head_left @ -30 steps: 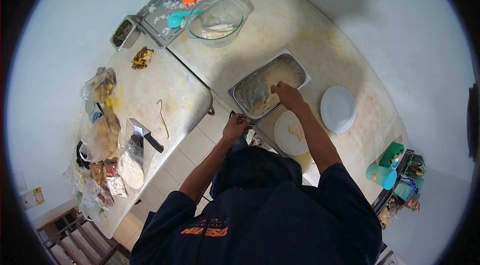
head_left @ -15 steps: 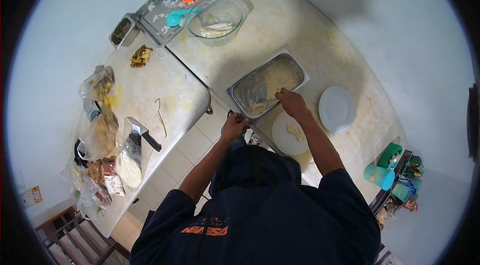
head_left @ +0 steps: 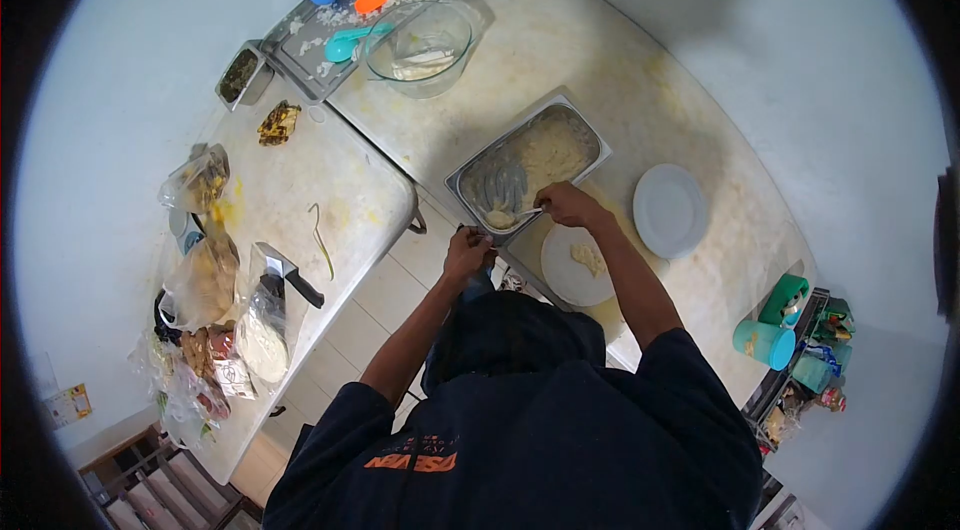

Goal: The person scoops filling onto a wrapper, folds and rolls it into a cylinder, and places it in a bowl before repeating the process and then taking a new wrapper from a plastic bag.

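A spoon (head_left: 528,213) is gripped in my right hand (head_left: 568,205), its bowl loaded with a pale mash at the near left corner of a metal pan (head_left: 590,167). More of the pale mash (head_left: 552,152) fills the pan's far right part, while the left part shows scraped, smeared metal. My left hand (head_left: 470,253) is closed beside the pan's near left corner; what its fingers hold is too small to make out. Under my right forearm, a white plate (head_left: 568,275) carries a small portion of mash (head_left: 588,258).
Right of the pan lies another white plate (head_left: 670,212). A glass bowl (head_left: 418,50) stands by a tray (head_left: 300,65) with coloured spoons. On the left table are a knife (head_left: 290,275) and plastic bags (head_left: 205,275). Turquoise containers (head_left: 765,342) sit at right.
My right hand has moved left with the spoon, bringing its bowl to the pan's near left corner. My left hand has stayed nearly in place. The view has shifted slightly.
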### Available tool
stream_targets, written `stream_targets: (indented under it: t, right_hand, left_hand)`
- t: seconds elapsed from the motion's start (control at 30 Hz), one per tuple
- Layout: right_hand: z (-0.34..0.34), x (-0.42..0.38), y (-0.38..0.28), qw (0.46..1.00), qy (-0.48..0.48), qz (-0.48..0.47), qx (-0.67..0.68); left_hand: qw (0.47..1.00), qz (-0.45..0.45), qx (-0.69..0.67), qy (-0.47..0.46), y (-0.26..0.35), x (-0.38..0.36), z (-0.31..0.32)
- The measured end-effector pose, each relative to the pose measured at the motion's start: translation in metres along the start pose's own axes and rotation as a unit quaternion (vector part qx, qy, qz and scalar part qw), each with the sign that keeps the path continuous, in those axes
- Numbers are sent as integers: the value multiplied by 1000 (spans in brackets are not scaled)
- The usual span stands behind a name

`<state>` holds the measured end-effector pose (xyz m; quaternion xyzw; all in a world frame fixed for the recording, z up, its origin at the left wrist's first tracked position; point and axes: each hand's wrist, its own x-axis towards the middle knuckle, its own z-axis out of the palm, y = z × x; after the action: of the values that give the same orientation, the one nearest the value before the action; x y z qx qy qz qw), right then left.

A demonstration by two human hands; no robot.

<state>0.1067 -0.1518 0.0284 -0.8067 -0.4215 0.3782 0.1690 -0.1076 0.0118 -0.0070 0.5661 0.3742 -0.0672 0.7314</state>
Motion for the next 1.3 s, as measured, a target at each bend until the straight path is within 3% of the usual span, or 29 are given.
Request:
stream_targets:
  t: [0.13, 0.23, 0.33, 0.43, 0.57, 0.67, 0.77, 0.97, 1.17, 1.3]
  right_hand:
    - [2, -15, 2, 992, 77, -48, 93]
    - [-6, -36, -1, 984, 121, -52, 124]
    - [-14, -71, 0, 975, 164, -51, 143]
    - [-13, -127, 7, 962, 207, -20, 180]
    - [18, -197, 27, 939, 272, 74, 199]
    - [59, -225, 40, 922, 327, 140, 153]
    - [109, -220, 49, 906, 381, 168, 81]
    - [133, -205, 21, 896, 392, 199, 61]
    - [136, -237, 20, 890, 379, 250, 30]
    - [148, -259, 29, 878, 399, 263, 39]
  left_hand:
    - [999, -1, -39, -36, -6, -2, -3]
    - [986, -42, 84, -138, 4, -9, -8]
    - [964, -29, 174, -198, 3, -15, -1]
    - [944, 61, 229, -229, -19, -1, 8]
    - [845, 74, 413, -331, 23, -15, 40]
    - [824, 231, 409, -318, -3, -2, 61]
    - [806, 348, 438, -193, -14, 4, 83]
    - [714, 404, 538, -192, 0, 11, 100]
    - [651, 412, 615, -170, -7, 14, 99]
    - [659, 386, 620, -179, -8, 16, 99]
